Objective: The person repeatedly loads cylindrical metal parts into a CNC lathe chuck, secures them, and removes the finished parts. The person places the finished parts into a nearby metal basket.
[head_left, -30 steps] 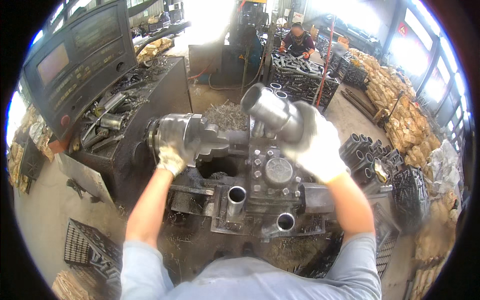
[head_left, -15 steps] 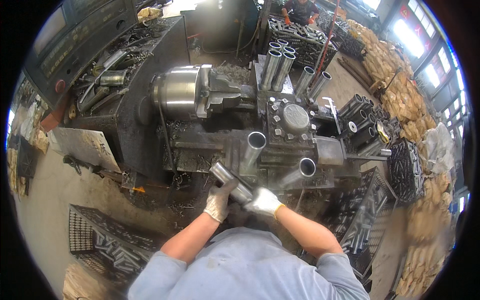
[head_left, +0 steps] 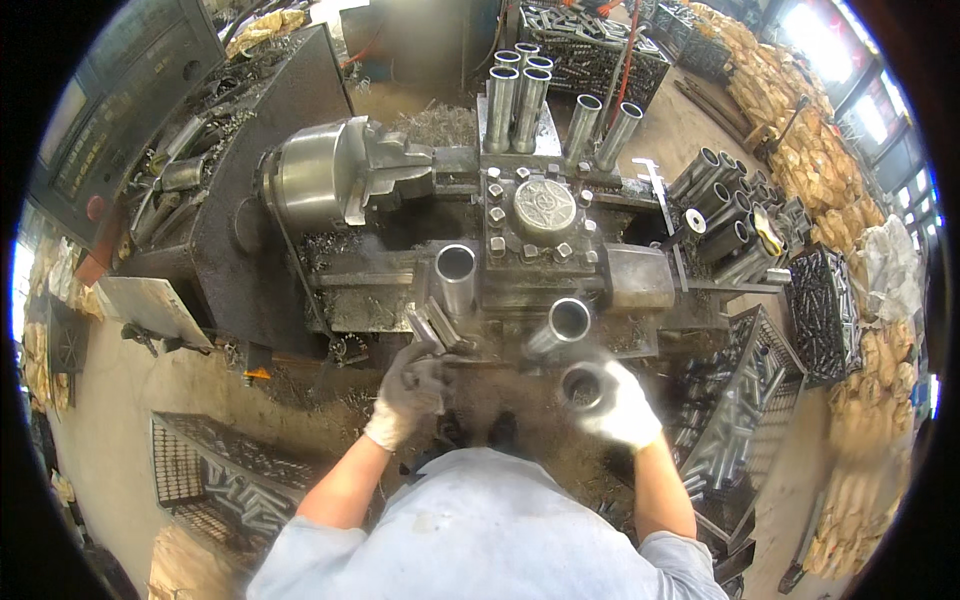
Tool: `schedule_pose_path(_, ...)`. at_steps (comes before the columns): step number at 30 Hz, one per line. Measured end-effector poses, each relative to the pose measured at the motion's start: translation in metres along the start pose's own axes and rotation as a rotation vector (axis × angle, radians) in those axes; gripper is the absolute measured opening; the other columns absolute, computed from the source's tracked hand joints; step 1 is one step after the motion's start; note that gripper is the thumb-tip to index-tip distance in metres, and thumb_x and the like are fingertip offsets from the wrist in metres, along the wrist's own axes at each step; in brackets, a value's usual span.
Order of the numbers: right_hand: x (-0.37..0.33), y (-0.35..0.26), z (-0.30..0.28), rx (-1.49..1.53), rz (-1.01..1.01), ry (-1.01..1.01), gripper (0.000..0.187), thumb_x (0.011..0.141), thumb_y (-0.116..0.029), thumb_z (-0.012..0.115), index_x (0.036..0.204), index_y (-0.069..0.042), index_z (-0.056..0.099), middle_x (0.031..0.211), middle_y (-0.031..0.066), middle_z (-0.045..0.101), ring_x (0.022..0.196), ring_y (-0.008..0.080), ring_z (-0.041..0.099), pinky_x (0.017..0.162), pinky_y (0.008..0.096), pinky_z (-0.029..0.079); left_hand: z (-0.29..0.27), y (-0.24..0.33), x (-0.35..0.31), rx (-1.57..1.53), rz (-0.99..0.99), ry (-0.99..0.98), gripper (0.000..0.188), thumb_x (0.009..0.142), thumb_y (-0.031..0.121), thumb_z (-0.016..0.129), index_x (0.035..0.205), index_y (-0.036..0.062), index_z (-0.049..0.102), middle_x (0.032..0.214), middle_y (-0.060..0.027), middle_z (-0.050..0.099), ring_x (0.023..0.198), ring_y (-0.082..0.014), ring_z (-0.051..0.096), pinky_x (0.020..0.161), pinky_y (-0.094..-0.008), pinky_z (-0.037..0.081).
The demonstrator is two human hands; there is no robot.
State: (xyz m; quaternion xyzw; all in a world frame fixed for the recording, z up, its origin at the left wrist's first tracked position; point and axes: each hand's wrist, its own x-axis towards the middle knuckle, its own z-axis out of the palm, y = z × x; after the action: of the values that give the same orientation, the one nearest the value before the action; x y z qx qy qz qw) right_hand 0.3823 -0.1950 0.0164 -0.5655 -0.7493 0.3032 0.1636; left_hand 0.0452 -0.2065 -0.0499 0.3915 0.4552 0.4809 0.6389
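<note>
My right hand (head_left: 628, 408), in a white glove, is closed around a metal tube (head_left: 580, 390) whose open end faces up; both are blurred. My left hand (head_left: 408, 395), its glove blackened at the fingers, is loosely curled with fingers apart, and no tube shows in it. Just beyond its fingertips are shiny narrow metal pieces (head_left: 428, 328); whether it touches them I cannot tell. Two more tubes stand upright on the lathe in front of me, a left tube (head_left: 457, 282) and a right tube (head_left: 560, 325) nearer my right hand.
Behind lie the lathe chuck (head_left: 318, 178) and a bolted tool post (head_left: 545, 207). Several tubes (head_left: 530, 105) stand on a block at the back. A caliper (head_left: 655, 185) and more tubes (head_left: 735, 200) are to the right. Crates of metal parts (head_left: 165, 455) flank me on both sides.
The tube that both hands held has left my left hand; my right hand has carried a tube to the right, end up. My hands are now apart, and the view has shifted.
</note>
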Motion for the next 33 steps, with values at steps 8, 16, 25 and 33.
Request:
schedule_pose_path(8,0.05,0.015,0.011,0.321,-0.012,0.229,0.063,0.073,-0.014,0.089,0.131,-0.003,0.069,0.117,0.0136,0.078,0.107,0.023,0.074,0.098,0.0365,0.059,0.082,-0.002,0.058,0.724,0.875,0.057,0.073,0.071,0.027,0.103,0.127,0.0029,0.063,0.111,-0.0124,0.074,0.098,-0.0258,0.074,0.089,-0.0404,0.062)
schedule_pose_path(16,0.057,0.009,0.035,0.056,0.109,0.126,0.048,0.081,-0.031,0.088,0.118,-0.005,0.071,0.105,0.0214,0.079,0.096,0.0368,0.078,0.086,0.0434,0.062,-0.039,0.011,-0.01,-0.101,0.033,0.25,0.058,0.094,0.041,0.084,0.131,0.0021,0.062,0.113,-0.0092,0.072,0.103,-0.0208,0.072,0.088,-0.0376,0.062)
schedule_pose_path(25,0.128,-0.082,0.189,-0.375,-0.182,0.091,0.044,0.093,-0.035,0.072,0.123,-0.004,0.064,0.097,0.0217,0.073,0.077,0.0391,0.075,0.069,0.051,0.063,-0.099,-0.018,0.013,-0.805,-0.16,0.249,0.085,0.106,0.078,0.032,0.126,0.0039,0.068,0.1,-0.0171,0.077,0.081,-0.0343,0.078,0.071,-0.0538,0.068)
schedule_pose_path(33,0.158,-0.107,0.127,0.763,0.235,-0.253,0.052,0.09,-0.041,0.078,0.123,-0.001,0.071,0.089,0.012,0.077,0.082,0.0245,0.074,0.078,0.0377,0.059,-0.109,0.001,0.043,-0.857,-0.111,0.212,0.076,0.11,0.071,0.036,0.131,0.0041,0.066,0.118,-0.021,0.075,0.1,-0.0365,0.075,0.09,-0.0476,0.063)
